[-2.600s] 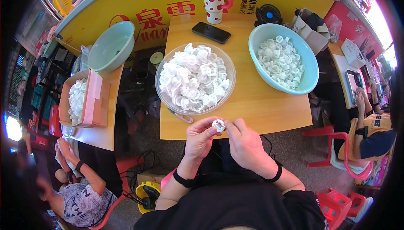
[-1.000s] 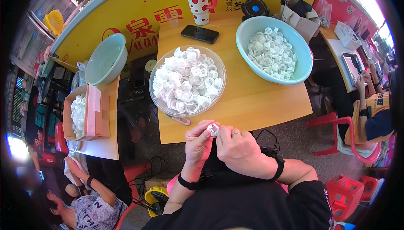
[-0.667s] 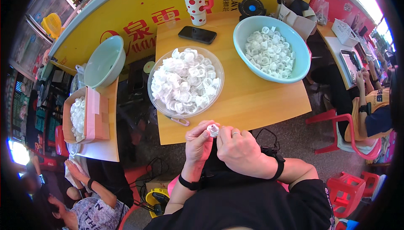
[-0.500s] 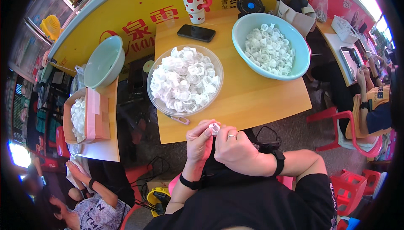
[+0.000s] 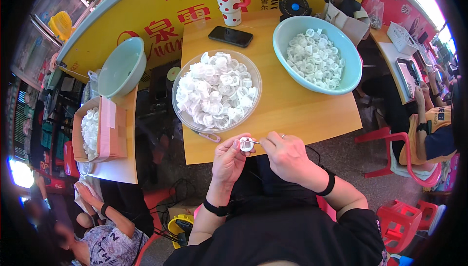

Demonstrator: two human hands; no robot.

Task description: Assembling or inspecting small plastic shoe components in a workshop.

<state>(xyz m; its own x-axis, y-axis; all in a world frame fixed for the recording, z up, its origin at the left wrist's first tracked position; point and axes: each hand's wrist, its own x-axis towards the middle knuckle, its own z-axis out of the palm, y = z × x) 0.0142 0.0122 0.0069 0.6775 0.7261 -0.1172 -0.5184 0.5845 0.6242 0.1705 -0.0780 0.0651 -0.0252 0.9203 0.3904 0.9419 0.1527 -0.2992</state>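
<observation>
My left hand [image 5: 228,159] is closed on a small round white plastic piece [image 5: 246,144], pinched between thumb and fingers in front of the table's near edge. A thin, dark, rod-like tool [image 5: 256,142] reaches from the fingertips of my right hand [image 5: 286,156] to the piece. Its exact kind is too small to tell. Just beyond my hands stands a clear round tub [image 5: 176,115] heaped with similar white pieces [image 5: 214,90]. Farther right, a light-blue basin [image 5: 357,78] holds more white and clear pieces [image 5: 317,59].
On the wooden table [image 5: 307,120] lie a black phone [image 5: 231,36] and a pink-and-white cutter-like tool [image 5: 209,137]. A dotted tumbler [image 5: 229,3] and a black fan [image 5: 295,6] stand behind. Left are a cardboard box [image 5: 111,132] and another basin [image 5: 122,68]. People sit at both sides.
My right hand has drawn back to the right from the left, and the thin tool now shows. The white piece has been turned so its round face shows.
</observation>
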